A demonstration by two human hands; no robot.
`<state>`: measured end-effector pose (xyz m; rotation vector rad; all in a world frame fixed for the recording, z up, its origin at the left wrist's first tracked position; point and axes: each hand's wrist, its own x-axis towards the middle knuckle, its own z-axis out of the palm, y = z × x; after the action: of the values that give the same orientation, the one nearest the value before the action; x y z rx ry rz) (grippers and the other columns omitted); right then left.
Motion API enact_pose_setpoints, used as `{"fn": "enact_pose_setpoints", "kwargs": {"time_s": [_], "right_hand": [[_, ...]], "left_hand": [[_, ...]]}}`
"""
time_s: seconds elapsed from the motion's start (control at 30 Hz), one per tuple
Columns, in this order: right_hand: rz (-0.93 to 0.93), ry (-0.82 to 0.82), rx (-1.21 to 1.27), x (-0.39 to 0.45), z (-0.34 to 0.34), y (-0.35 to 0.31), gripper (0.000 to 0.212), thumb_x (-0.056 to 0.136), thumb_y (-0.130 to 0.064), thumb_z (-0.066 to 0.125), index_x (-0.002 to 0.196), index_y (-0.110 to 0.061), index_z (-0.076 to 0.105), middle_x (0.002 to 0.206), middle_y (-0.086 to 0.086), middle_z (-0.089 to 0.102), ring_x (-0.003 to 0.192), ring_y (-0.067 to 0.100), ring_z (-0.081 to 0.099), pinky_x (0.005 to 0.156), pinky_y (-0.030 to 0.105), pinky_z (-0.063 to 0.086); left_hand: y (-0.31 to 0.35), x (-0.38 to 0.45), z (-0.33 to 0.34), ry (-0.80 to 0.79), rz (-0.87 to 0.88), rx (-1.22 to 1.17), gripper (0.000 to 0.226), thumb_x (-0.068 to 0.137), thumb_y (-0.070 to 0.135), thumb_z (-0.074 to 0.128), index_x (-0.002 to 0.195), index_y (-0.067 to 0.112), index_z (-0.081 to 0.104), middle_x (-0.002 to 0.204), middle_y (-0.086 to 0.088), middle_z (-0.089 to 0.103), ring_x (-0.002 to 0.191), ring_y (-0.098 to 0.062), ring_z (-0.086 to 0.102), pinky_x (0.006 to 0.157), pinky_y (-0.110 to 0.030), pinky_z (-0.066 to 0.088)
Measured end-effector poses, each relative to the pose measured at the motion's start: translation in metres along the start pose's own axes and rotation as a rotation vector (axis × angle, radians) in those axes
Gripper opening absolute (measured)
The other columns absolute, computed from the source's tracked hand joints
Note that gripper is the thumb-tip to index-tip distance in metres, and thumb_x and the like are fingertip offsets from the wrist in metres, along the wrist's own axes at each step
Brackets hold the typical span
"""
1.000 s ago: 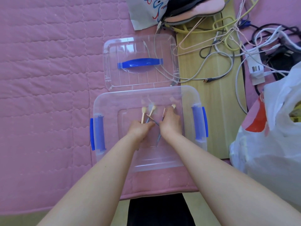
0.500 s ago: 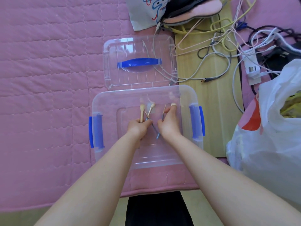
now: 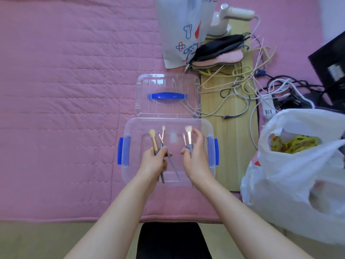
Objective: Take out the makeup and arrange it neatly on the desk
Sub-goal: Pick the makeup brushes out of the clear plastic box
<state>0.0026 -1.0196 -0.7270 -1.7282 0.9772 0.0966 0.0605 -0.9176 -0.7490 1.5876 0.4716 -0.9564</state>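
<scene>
- You are lifting the makeup brushes (image 3: 156, 144) out over the clear storage box (image 3: 168, 152), so keep each bundle upright with the bristles pointing away from you, and carry both clear of the box's rim before you start laying them down.
- The brushes are sitting in two bunches above the box's open mouth: three in one hand, two in the other (the thin ones are crossing each other, so count loosely).
- Your left hand (image 3: 155, 161) is curling round its three handles low down, thumb pressing across them; one thin brush is slanting loose through the fingers, so be tightening there or it could be slipping back in.
- Your right hand (image 3: 194, 156) is pinching two handles between thumb and lower fingers, while the upper fingers are arching open beside the fan of pale bristles.
- The box floor is looking bare beneath your hands, though the clear plastic is making that hard to confirm.
- The lid (image 3: 168, 96) is lying flat just beyond the box on the pink quilted cover (image 3: 65, 90), so you are having open pink surface on the left for setting the brushes in a row.
</scene>
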Motion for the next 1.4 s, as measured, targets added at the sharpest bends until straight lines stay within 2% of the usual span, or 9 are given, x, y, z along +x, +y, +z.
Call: {"fn": "enact_pose_setpoints", "kwargs": {"time_s": [0.07,0.13,0.2,0.33,0.43,0.8,1.07,1.2,1.4], "right_hand": [[0.03,-0.032,-0.005,-0.015,-0.01,-0.011,0.056,0.096,-0.002,0.04,0.145,-0.024,0.022,0.091,-0.013,0.05,0.079,0.003,0.051,0.079,0.026,0.037],[0.049,-0.058,0.003,-0.029,-0.017,-0.02,0.047,0.095,-0.005,0.04,0.138,-0.023,0.033,0.091,-0.006,0.06,0.079,0.014,0.053,0.077,0.033,0.043],[0.036,-0.077,0.027,-0.046,-0.026,-0.032,0.032,0.093,-0.004,0.042,0.119,-0.022,0.046,0.086,-0.003,0.065,0.075,0.019,0.054,0.074,0.039,0.047],[-0.006,-0.155,0.097,-0.087,-0.047,-0.059,0.024,0.093,-0.006,0.043,0.102,-0.028,0.048,0.082,-0.002,0.064,0.067,0.017,0.053,0.063,0.036,0.045],[-0.046,-0.218,0.107,-0.117,-0.059,-0.077,0.022,0.094,-0.006,0.044,0.099,-0.027,0.049,0.08,0.0,0.064,0.065,0.015,0.054,0.063,0.034,0.045],[-0.166,-0.424,-0.093,-0.214,-0.07,-0.106,0.017,0.093,-0.009,0.045,0.099,-0.023,0.053,0.074,-0.004,0.062,0.062,0.013,0.051,0.062,0.035,0.044],[-0.232,-0.605,-0.177,-0.272,-0.051,-0.12,0.012,0.093,-0.014,0.047,0.09,-0.024,0.052,0.08,0.003,0.064,0.067,0.015,0.053,0.063,0.038,0.046],[-0.267,-0.674,-0.253,-0.295,-0.025,-0.13,0.01,0.093,-0.021,0.047,0.086,-0.026,0.051,0.084,0.013,0.064,0.063,0.017,0.048,0.059,0.036,0.043],[-0.379,-0.793,-0.345,-0.339,0.028,-0.152,0.013,0.093,-0.014,0.048,0.086,-0.023,0.054,0.074,0.0,0.061,0.06,0.017,0.048,0.055,0.033,0.041]], "left_hand": [[0.009,-0.025,-0.001,-0.012,0.021,-0.056,0.02,0.096,0.012,0.05,0.08,0.003,0.055,0.059,-0.004,0.038,0.044,-0.011,0.026,0.046,-0.025,0.024],[0.019,-0.052,-0.003,-0.018,0.045,-0.105,0.02,0.096,0.013,0.05,0.079,0.002,0.054,0.054,-0.001,0.03,0.044,-0.011,0.026,0.044,-0.022,0.024],[0.027,-0.079,-0.005,-0.011,0.068,-0.136,0.021,0.097,0.013,0.051,0.079,0.002,0.054,0.053,0.0,0.029,0.043,-0.01,0.025,0.044,-0.021,0.024],[0.034,-0.129,-0.014,0.079,0.119,-0.117,0.024,0.097,0.019,0.053,0.078,0.006,0.061,0.051,0.002,0.042,0.047,-0.01,0.035,0.049,-0.024,0.029],[0.037,-0.166,-0.02,0.134,0.153,-0.149,0.021,0.096,0.021,0.054,0.084,0.009,0.066,0.053,0.008,0.053,0.05,-0.01,0.043,0.052,-0.025,0.035],[0.044,-0.304,-0.049,0.248,0.241,-0.47,0.019,0.1,0.019,0.048,0.095,0.007,0.061,0.067,0.001,0.053,0.053,-0.013,0.049,0.052,-0.023,0.044],[0.009,-0.377,-0.091,0.518,0.25,-0.451,0.019,0.099,0.018,0.049,0.086,0.009,0.06,0.067,0.003,0.051,0.046,-0.01,0.04,0.047,-0.019,0.038],[-0.018,-0.406,-0.12,0.592,0.221,-0.489,0.023,0.099,0.019,0.049,0.081,0.007,0.056,0.08,-0.005,0.051,0.047,-0.011,0.037,0.049,-0.021,0.033],[-0.059,-0.442,-0.172,0.707,0.201,-0.636,0.018,0.099,0.013,0.047,0.09,0.002,0.057,0.088,-0.007,0.056,0.049,-0.012,0.037,0.053,-0.026,0.033]]}}
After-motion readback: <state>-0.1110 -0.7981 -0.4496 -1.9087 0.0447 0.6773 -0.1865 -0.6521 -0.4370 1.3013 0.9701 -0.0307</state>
